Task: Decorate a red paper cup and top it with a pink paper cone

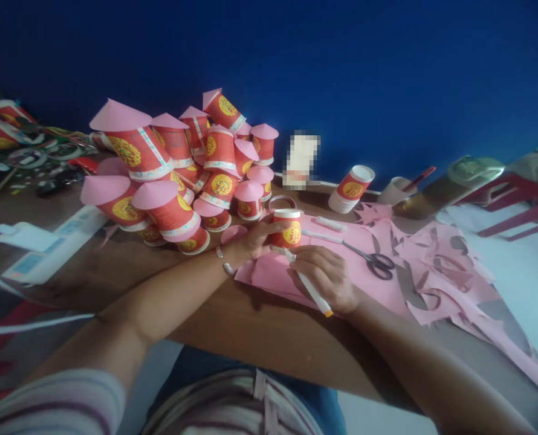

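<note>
My left hand (255, 240) grips a red paper cup (288, 228) with a yellow emblem, its white end facing up. In my right hand (327, 273) is a white marker pen (313, 291) with an orange end pointing toward me. The pen's other end meets the cup's lower edge. Pink paper sheets (278, 275) lie beneath both hands. Black-handled scissors (378, 264) rest on the pink paper to the right, beside a capped-looking white tube (330, 223).
Many red cups with pink cone tops (178, 208) are piled at the left. A white power strip (54, 248) lies nearby. Pink paper scraps (454, 278) cover the right side. Stacked cups (351, 190), a white cup (393, 191) and a tilted metallic container (450, 186) stand behind.
</note>
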